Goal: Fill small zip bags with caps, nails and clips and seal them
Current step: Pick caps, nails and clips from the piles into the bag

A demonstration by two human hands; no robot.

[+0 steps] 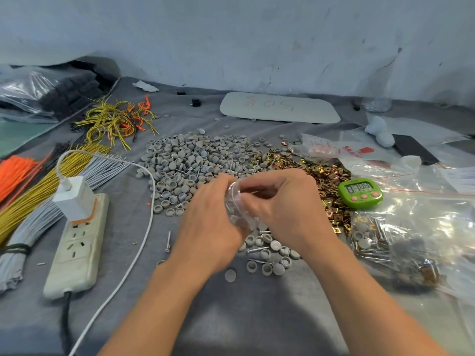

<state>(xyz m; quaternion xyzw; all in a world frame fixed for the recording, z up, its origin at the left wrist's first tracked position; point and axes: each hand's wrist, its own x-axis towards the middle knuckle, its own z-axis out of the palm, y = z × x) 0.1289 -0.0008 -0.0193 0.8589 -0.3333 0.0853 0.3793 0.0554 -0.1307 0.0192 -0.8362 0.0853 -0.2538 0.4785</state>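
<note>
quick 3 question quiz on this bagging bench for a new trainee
1. True or false: the green digital timer sits left of the white power strip.
2. The left hand and right hand both hold: A) small clear plastic zip bag B) steel scissors C) red screwdriver
3. Fill in: the pile of brass-coloured metal clips lies to the ___ of the pile of grey round plastic caps.
Key: 1 false; 2 A; 3 right.

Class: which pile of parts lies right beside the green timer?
The brass-coloured clips, spread right up to the timer; the grey caps lie farther left.
</note>
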